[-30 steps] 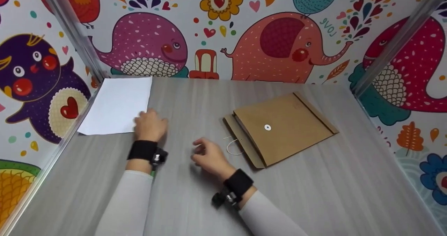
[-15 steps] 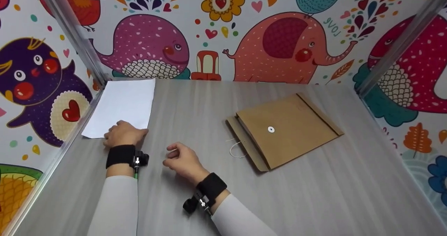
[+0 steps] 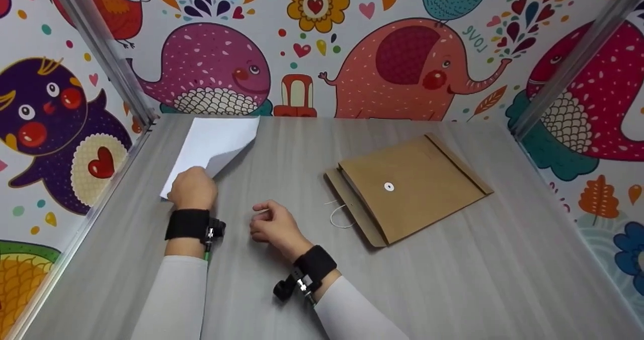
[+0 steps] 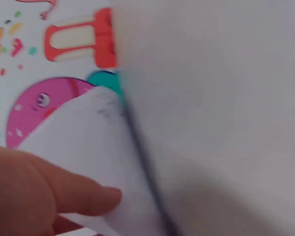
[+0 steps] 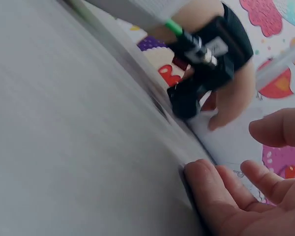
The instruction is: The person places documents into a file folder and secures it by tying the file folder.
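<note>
My left hand grips the near end of a white sheet of paper at the left of the table. The sheet's right side bends upward off the tabletop. In the left wrist view my thumb lies on the paper, with the other fingers mostly hidden. My right hand is held to the right of the left one, fingers loosely curled around nothing. The right wrist view shows its thumb apart from the fingers. A brown kraft document envelope lies farther right, its flap folded open.
A white string trails from the envelope's flap onto the grey table. Patterned walls stand at the back and both sides, with metal posts in the corners.
The left hand first moved left onto the paper's near edge, then took hold and shifted the sheet right, its right side lifting. The right hand moved left, then slightly back right. The envelope stays put.
</note>
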The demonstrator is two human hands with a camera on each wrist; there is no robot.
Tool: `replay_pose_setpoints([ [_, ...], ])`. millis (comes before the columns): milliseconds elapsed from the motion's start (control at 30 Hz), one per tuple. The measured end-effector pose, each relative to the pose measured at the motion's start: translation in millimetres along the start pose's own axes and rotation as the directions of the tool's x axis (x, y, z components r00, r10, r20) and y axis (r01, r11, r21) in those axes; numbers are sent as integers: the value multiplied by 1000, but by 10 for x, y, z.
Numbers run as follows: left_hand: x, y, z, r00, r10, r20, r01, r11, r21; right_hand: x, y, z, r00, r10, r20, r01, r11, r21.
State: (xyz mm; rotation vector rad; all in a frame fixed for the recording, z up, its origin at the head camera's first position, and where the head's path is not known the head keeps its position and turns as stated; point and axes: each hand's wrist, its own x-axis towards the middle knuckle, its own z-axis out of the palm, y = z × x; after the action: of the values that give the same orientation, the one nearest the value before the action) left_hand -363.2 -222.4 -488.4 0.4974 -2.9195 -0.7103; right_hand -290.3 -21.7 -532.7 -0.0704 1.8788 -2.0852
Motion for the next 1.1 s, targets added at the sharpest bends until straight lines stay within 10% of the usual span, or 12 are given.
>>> replay_pose_setpoints([
  [100,-74,173,-52,981,143,-130,-155,984,-86,42,-72,-137,996,-18,-88,19,1000,7],
  [200,-157,366,-66,916,292,-275,-345,923,-169,70,-178,-317,982,-48,-185,47,999,-7],
  [367,-301,638,-95,848,421,-321,-513,803,-304,64,-376,-660,942,-170,-288,156,985,-71],
  [800,-613,753,-450,887,456,-74,-358,575,-736,38,-569,-1356,864,-170,-473,207,978,26],
  [1100,-614,757,-573,913,405,-53,-279,524,-805,3,-646,-1618,924,-101,-370,135,989,68],
])
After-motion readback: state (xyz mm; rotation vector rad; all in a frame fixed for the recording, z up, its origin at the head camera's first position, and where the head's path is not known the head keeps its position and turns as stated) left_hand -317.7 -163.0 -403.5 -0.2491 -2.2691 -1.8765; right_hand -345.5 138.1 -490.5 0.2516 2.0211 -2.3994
